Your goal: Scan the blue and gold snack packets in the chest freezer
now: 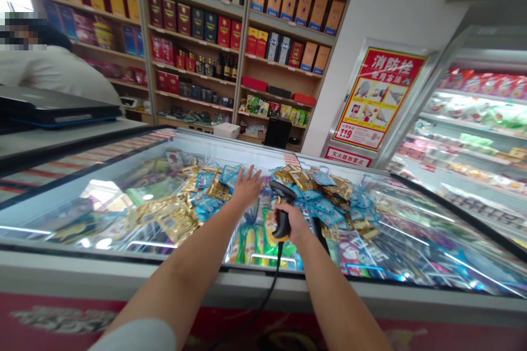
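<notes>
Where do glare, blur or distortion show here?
Head view: bright reflections streak the freezer's glass; head view: the left hand looks slightly soft, and the freezer's front lettering is too blurred to read; head view: the wall shelves splay outward toward the top.

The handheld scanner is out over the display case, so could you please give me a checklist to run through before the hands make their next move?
1. Handheld scanner gripped by its handle in the right hand: ok.
2. Cord attached at the handle's base: ok.
3. Left hand free, with nothing grasped: ok, fingers spread.
4. Gold packets and blue packets neatly sorted: not ok, they lie in mixed heaps.
5. Scanner's beam on: cannot tell.
</notes>
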Tool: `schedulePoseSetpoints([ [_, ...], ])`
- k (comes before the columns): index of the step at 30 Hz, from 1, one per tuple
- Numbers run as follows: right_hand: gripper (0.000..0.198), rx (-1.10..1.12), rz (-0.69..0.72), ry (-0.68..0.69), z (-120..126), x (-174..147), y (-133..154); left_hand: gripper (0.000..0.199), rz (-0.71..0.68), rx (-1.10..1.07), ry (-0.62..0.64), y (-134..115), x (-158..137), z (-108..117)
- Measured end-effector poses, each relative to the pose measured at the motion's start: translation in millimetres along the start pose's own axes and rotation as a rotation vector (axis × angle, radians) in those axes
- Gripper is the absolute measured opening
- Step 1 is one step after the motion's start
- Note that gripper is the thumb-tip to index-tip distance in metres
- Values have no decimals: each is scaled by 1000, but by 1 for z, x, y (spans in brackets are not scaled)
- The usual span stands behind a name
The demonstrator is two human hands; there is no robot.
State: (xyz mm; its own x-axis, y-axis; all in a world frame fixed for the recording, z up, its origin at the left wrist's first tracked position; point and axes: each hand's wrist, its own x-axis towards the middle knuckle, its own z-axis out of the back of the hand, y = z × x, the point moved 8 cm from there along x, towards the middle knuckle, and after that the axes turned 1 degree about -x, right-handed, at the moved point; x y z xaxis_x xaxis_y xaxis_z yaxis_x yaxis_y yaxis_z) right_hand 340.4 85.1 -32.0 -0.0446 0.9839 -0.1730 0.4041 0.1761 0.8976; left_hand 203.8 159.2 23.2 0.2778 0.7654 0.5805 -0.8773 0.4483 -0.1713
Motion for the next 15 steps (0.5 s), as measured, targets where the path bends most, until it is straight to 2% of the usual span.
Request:
schedulePoseSetpoints([
  [2,12,3,0,6,-1,0,0,41,14,18,80,1,3,-14],
  [4,13,6,4,16,-1,1,0,43,95,45,104,12,3,-17],
  [7,15,-5,4,29,-3,0,0,49,202,126,85,28,0,-8],
  [10,15,-1,-8,37,-4,-1,0,43,266,207,57,38,-4,6],
  [15,15,6,-2,29,-2,-2,0,33,280,263,92,38,-10,22],
])
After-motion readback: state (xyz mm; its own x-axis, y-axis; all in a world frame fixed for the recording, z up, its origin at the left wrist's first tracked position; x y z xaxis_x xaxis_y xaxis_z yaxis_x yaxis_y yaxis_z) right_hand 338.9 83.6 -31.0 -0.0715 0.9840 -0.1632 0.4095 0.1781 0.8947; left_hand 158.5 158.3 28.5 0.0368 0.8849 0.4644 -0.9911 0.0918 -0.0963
